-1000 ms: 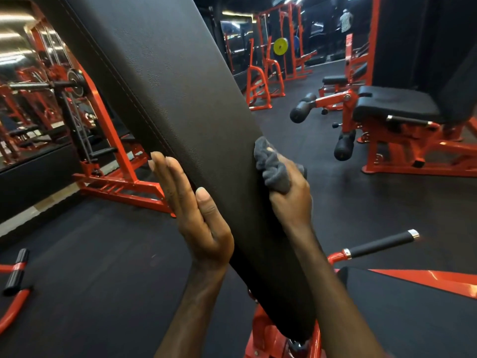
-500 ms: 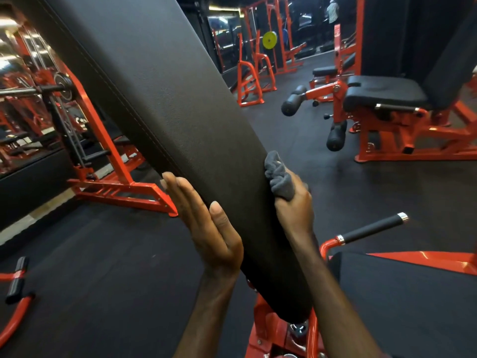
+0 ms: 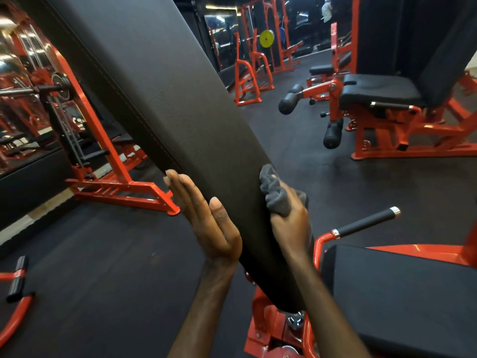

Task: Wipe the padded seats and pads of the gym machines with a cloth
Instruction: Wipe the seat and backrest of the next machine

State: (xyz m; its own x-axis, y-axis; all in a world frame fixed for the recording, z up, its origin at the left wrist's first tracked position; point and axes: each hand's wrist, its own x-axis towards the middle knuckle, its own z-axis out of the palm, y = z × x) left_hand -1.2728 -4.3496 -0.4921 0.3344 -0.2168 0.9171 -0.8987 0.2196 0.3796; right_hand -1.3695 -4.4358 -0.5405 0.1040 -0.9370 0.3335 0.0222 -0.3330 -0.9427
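Cloth (image 3: 277, 200): grey, soft, bunched into a wad, pressing against the right-hand edge of the long black back pad (image 3: 165, 99), near that pad's lower end. The right hand (image 3: 291, 223) is gripping it with the fingers curled tight around the folds; the fingertips themselves are hiding behind the wad. The left hand (image 3: 206, 218) is lying flat along the opposite edge of the back pad, its fingers (image 3: 180, 187) straight and pressed together, the thumb resting on the pad's face, holding nothing. Back pad: tilting steeply, running from upper left down to a red frame (image 3: 268, 324) below the wrists; stitched vinyl skin, probably firm under a slight give and rather slick. Seat pad (image 3: 397, 295): black, lying right of the back pad's foot, with a black handle (image 3: 366, 222) rising above it. Handling, as judged: the cloth is light and limp, so it is wanting a full-fist hold with a broad fold turned toward the vinyl; the pad is fixed and taking pressure well, needing only a steadying palm.
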